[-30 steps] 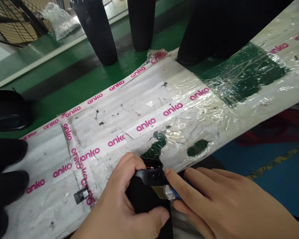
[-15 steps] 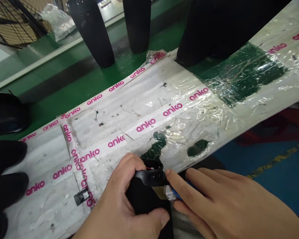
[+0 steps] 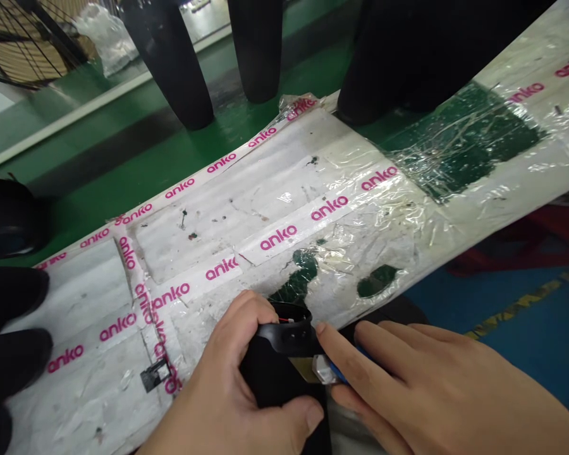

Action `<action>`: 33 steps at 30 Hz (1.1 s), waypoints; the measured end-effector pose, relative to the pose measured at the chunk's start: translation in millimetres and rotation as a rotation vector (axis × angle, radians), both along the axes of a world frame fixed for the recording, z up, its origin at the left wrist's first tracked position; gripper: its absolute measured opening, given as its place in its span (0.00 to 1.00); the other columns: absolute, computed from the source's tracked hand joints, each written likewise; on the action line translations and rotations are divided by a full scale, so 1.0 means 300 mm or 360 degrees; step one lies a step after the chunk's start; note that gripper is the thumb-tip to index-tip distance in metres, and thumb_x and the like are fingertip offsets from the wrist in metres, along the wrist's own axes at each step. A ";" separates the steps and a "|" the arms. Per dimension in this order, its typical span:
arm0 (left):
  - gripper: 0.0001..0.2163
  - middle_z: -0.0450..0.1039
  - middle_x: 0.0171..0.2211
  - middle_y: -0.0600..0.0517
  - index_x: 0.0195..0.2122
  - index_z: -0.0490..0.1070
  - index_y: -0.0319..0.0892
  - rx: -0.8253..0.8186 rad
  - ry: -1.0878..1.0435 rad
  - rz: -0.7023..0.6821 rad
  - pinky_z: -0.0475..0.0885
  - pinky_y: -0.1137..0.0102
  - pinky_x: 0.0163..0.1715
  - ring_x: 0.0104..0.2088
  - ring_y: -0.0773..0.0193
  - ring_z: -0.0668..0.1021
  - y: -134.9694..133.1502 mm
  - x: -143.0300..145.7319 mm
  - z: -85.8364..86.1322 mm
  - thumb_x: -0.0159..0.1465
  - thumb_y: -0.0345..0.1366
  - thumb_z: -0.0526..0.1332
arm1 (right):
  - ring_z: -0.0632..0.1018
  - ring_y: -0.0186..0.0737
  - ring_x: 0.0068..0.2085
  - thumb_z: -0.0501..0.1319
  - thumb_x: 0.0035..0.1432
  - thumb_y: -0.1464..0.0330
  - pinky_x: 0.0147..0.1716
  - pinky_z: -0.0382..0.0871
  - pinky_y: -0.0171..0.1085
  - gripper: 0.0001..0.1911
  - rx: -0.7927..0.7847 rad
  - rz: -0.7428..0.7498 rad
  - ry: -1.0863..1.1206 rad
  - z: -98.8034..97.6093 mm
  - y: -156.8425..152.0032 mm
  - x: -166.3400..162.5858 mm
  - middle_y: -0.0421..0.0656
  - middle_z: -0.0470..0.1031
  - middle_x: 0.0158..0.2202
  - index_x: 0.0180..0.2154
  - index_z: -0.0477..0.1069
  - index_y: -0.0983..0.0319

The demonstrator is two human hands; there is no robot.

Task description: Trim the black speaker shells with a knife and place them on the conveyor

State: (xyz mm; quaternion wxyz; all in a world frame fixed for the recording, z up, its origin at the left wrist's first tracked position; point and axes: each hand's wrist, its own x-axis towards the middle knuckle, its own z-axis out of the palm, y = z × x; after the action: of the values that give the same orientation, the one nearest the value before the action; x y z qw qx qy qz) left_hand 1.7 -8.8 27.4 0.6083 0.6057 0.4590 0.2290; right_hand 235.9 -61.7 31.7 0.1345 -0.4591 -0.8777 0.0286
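My left hand is wrapped round a black fabric-covered cylinder near the front edge of the table. The cylinder's glossy top rim is open, and a bit of red wire with a small white part shows inside. In my right hand is a utility knife with a silver tip and a blue handle, mostly hidden by my fingers. Its blade lies against the cylinder's side just below the rim. My right index fingertip is close beside that rim.
White sheeting with pink "anko" tape covers the table, torn in places. Several black cylinders stand along the far side, others lie at left. A small black piece sits on the sheeting. Beyond is a wire-guarded fan.
The view has shifted very slightly. Both hands, the knife and the cylinder keep almost the same positions, with the blade still against the cylinder below its rim.
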 end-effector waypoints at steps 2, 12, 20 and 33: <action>0.16 0.69 0.41 0.55 0.36 0.69 0.49 -0.0002 -0.0015 0.0007 0.70 0.62 0.45 0.45 0.54 0.74 0.002 0.002 0.000 0.50 0.32 0.73 | 0.79 0.40 0.26 0.43 0.82 0.67 0.25 0.66 0.43 0.19 -0.0020 0.0009 -0.0005 -0.001 0.004 0.002 0.39 0.77 0.31 0.59 0.69 0.65; 0.19 0.69 0.43 0.55 0.39 0.68 0.50 0.0075 -0.0053 -0.0069 0.69 0.62 0.45 0.46 0.54 0.74 0.008 -0.016 -0.011 0.51 0.33 0.75 | 0.76 0.41 0.24 0.43 0.82 0.67 0.26 0.62 0.44 0.17 0.0030 -0.0046 -0.0071 0.009 0.001 -0.008 0.38 0.75 0.30 0.57 0.68 0.63; 0.20 0.68 0.43 0.56 0.42 0.68 0.51 0.0021 -0.0072 -0.0111 0.68 0.63 0.41 0.43 0.56 0.73 0.013 -0.025 -0.016 0.52 0.33 0.75 | 0.74 0.41 0.22 0.41 0.81 0.68 0.24 0.58 0.43 0.14 0.0027 -0.0098 -0.0134 -0.012 0.021 -0.010 0.36 0.71 0.28 0.50 0.64 0.58; 0.13 0.68 0.37 0.57 0.40 0.67 0.48 0.0252 0.0186 -0.0225 0.69 0.66 0.36 0.36 0.61 0.73 0.022 0.018 0.029 0.58 0.33 0.70 | 0.72 0.40 0.16 0.38 0.82 0.66 0.16 0.50 0.41 0.19 -0.0181 -0.0064 -0.0088 -0.009 0.050 -0.009 0.35 0.67 0.22 0.39 0.61 0.55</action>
State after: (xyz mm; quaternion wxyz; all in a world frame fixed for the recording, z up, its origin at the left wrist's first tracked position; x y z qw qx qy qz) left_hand 7.2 -2.2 36.1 0.5453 0.6951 0.4303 0.1853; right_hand 233.3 -46.7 29.1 0.0842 -0.4841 -0.8687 0.0631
